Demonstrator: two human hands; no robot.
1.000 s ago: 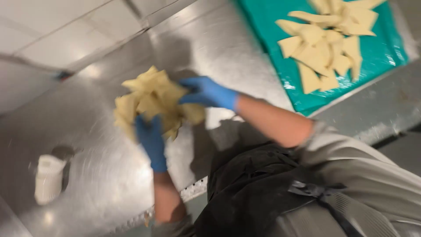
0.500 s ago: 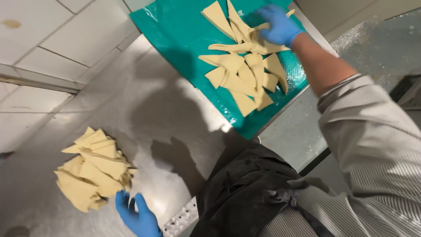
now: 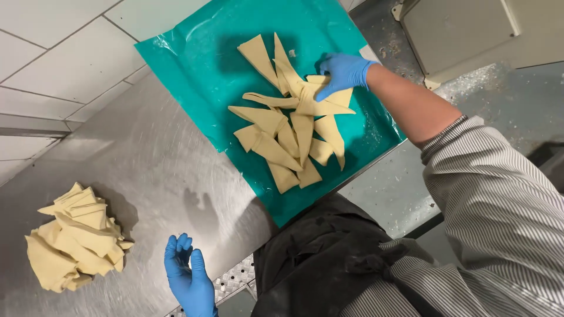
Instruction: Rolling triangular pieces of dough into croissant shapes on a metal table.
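Observation:
Several pale yellow dough triangles (image 3: 289, 128) lie scattered on a teal plastic sheet (image 3: 202, 64) that covers the right part of a steel table (image 3: 155, 170). My right hand (image 3: 342, 73), in a blue glove, rests on the top pieces of that scatter and grips one of them. My left hand (image 3: 188, 277), also in a blue glove, hovers empty with its fingers apart near the table's front edge. A crumpled heap of dough scraps (image 3: 73, 238) sits on the bare steel just left of that hand.
White wall tiles (image 3: 64, 47) run behind the table at the upper left. A grey metal box (image 3: 470, 29) stands on the floor at the upper right. My dark apron (image 3: 317, 264) and striped sleeve (image 3: 499, 199) fill the lower right.
Both hands set the dough heap down on the steel. The right hand then reached over to the teal sheet and took hold of pieces there. The left hand stayed low beside the heap.

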